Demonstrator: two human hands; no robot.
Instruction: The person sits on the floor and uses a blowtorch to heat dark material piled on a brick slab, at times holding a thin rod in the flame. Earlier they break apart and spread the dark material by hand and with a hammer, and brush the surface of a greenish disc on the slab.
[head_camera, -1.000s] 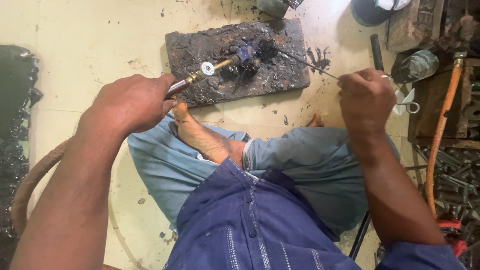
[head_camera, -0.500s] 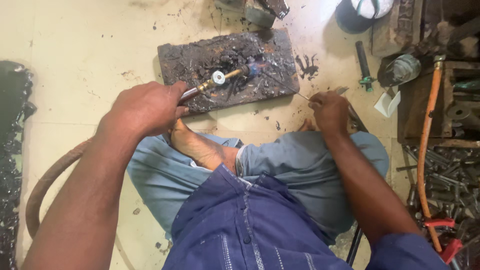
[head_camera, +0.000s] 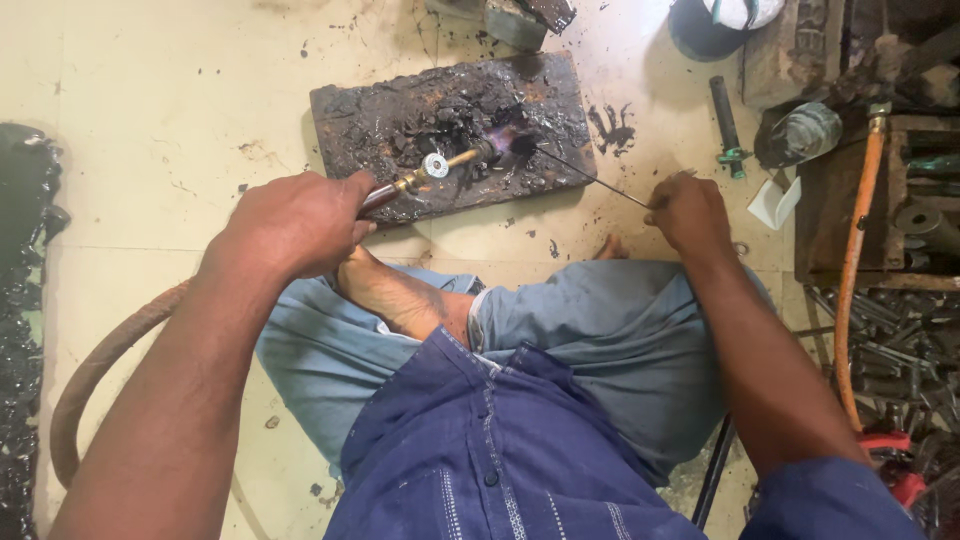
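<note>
Torch (head_camera: 430, 172) and rod (head_camera: 592, 180) over slab (head_camera: 350, 110)

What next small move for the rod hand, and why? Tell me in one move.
Probably ease the thin rod a touch further in. The right hand holds it aimed at the flame, where the torch in the left hand points on the blackened slab; whether the tip touches is unclear.

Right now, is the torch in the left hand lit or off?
Lit. A small bluish-purple flame shows at the tip of the torch, over the blackened slab, where the thin rod also points.
</note>
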